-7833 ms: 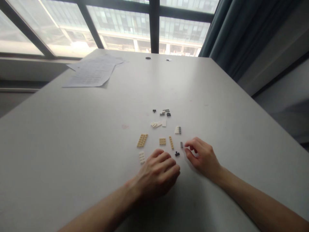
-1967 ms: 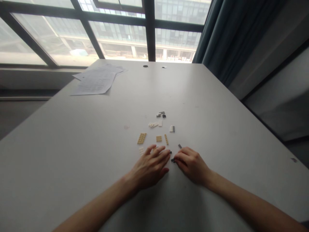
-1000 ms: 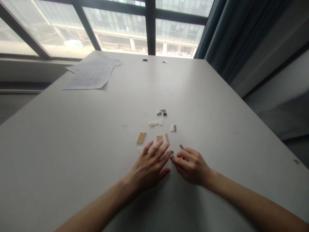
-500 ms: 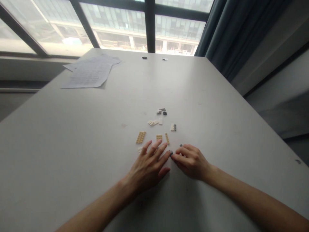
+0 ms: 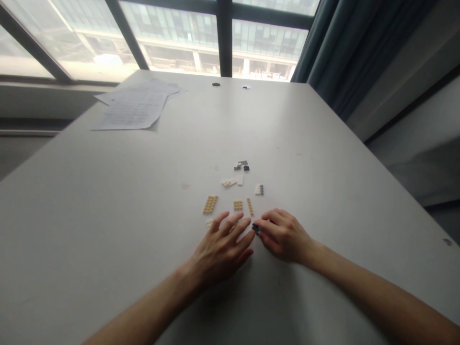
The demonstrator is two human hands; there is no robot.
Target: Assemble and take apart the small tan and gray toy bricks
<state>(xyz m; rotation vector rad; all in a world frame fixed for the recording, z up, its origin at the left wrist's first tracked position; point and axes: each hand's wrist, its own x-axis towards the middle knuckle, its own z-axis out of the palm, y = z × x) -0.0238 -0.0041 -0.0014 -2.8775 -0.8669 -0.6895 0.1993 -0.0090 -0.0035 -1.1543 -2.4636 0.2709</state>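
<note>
My right hand (image 5: 282,235) pinches small dark grey toy bricks (image 5: 255,228) at the table surface. Its fingertips partly cover them, so I cannot tell how many there are. My left hand (image 5: 222,244) lies with fingers spread, palm down, its index fingertip beside or against the dark grey bricks. Just beyond the left fingers are a square tan studded plate (image 5: 237,205) and a narrow tan strip (image 5: 250,206). A larger tan plate (image 5: 210,204) lies to their left. White pieces (image 5: 209,224) show partly from behind the left fingers.
Farther out on the white table (image 5: 143,191) lie white flat pieces (image 5: 240,180), a white and grey studded piece (image 5: 259,189) and a cluster of grey and black pieces (image 5: 246,167). Printed papers (image 5: 132,108) rest at the far left, below the window. A dark curtain (image 5: 323,57) hangs at right.
My right hand has moved slightly, its fingers now over the spot where a small grey piece showed beside them. The left hand keeps nearly the same place.
</note>
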